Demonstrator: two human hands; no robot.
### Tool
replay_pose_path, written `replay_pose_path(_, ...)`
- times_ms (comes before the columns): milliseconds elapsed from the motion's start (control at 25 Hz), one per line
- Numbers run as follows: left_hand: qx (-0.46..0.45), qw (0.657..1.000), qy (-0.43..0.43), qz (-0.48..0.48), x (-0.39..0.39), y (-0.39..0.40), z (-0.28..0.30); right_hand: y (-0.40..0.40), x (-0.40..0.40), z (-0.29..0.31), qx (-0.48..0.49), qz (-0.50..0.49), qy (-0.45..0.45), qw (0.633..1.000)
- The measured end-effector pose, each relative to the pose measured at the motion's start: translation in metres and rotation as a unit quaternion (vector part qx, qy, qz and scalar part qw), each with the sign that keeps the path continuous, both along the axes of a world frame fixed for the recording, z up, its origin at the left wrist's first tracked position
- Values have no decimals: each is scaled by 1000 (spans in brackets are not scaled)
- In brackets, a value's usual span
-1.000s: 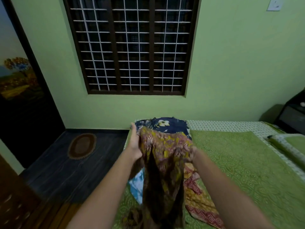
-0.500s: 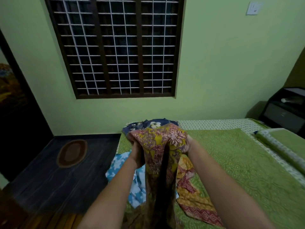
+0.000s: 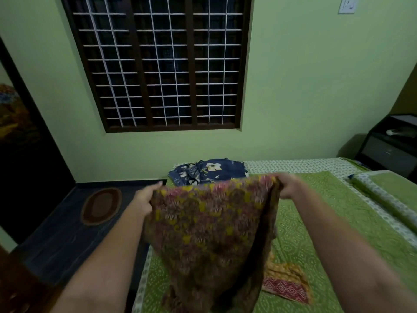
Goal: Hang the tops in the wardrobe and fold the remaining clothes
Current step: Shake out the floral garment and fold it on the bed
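While arms reach forward, left hand (image 3: pixel 144 198) and right hand (image 3: pixel 290 185) — apart — grip patterned garment (image 3: pixel 209 233).

We see the floral garment (image 3: pixel 209 231) stretched wide between the left hand (image 3: pixel 144 197) and the right hand (image 3: pixel 290 185), a hanging curtain over the near corner of the bed (image 3: pixel 316 222) that blocks any straight reach to what lies behind and under it. Beyond the garment's top edge the folded navy flowered cloth (image 3: pixel 209 171) sits at the far corner, and below its right edge a yellow and red cloth (image 3: pixel 285 281) lies on the cover. Right of the garment we find bare green bedcover as far as the pillow (image 3: pixel 388 199); left of it lies open dark floor with an oval mat (image 3: pixel 101 205).
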State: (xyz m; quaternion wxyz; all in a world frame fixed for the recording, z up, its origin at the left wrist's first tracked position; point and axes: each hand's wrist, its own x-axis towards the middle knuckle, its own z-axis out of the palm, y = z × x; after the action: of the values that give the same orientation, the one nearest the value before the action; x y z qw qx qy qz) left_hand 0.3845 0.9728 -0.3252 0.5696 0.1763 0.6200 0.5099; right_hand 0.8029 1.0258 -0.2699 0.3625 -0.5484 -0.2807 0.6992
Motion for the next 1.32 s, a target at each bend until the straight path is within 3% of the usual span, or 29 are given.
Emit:
replay_pose_path(40,51,999,-11,3,4,-2,33,8,2,32,68,8,61,996)
replay_pose_path(120,118,992,17,-48,8,5,64,18,-4,60,155,76,33,984)
replay_pose_path(200,89,989,99,-69,16,-3,64,13,-7,29,146,145,-73,976)
replay_pose_path(320,108,992,57,-14,-3,1,50,1,-7,10,130,129,-98,978)
replay_pose_path(400,164,985,51,15,-20,10,72,12,1,43,162,99,-71,979)
replay_pose_path(480,219,974,53,-4,-18,13,103,19,8,88,213,79,14,974)
replay_pose_path(520,210,974,80,-42,-10,10,110,24,11,93,227,84,11,970)
replay_pose_path(600,127,969,186,-103,-1,-2,89,24,18,62,208,135,-110,962)
replay_pose_path(680,96,972,190,-105,-10,-11,60,23,27,14,141,168,-188,957)
replay_pose_path(760,103,975,183,-66,-18,-12,62,25,30,6,145,145,-171,964)
replay_pose_path(880,166,974,152,-23,-20,0,92,32,27,50,206,105,-82,969)
replay_pose_path(960,152,960,231,-40,-18,0,86,30,27,48,211,108,-107,966)
replay_pose_path(1080,83,917,389,-27,-32,-6,39,24,33,2,153,140,-257,944)
replay_pose_path(1200,0,832,548,-86,-39,-12,23,22,31,-20,158,106,-279,941)
replay_pose_path(1320,-28,862,505,-38,-30,-9,31,31,35,-26,142,67,-196,968)
